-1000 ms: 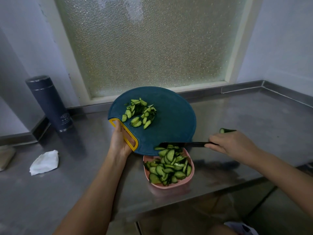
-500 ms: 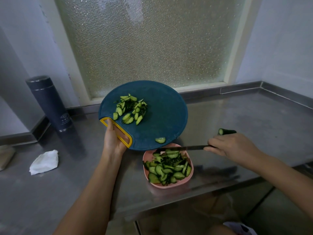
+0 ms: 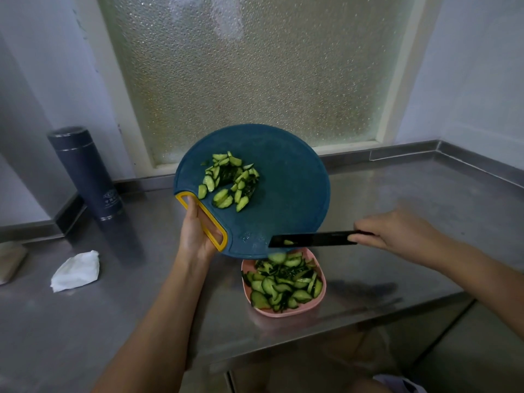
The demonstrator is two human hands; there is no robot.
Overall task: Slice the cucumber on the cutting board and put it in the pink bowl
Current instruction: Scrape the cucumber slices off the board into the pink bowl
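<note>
My left hand (image 3: 195, 236) grips the yellow handle of the round blue cutting board (image 3: 289, 194) and holds it tilted up over the counter. A clump of cucumber slices (image 3: 228, 182) clings to the board's upper left. My right hand (image 3: 397, 229) holds a black knife (image 3: 312, 239), its blade lying across the board's lower edge with a bit of cucumber stuck to it. Just below sits the pink bowl (image 3: 321, 300), filled with cucumber slices (image 3: 280, 285). One slice (image 3: 277, 258) is dropping off the board's edge into the bowl.
The steel counter (image 3: 397, 188) runs to a front edge just below the bowl. A dark flask (image 3: 85, 171) stands at the back left by the wall. A crumpled white tissue (image 3: 76, 270) lies at the left. A frosted window is behind.
The knife blade swept down along the board's lower edge, pushing a loose slice off towards the bowl. The cucumber stub behind my right hand is no longer visible.
</note>
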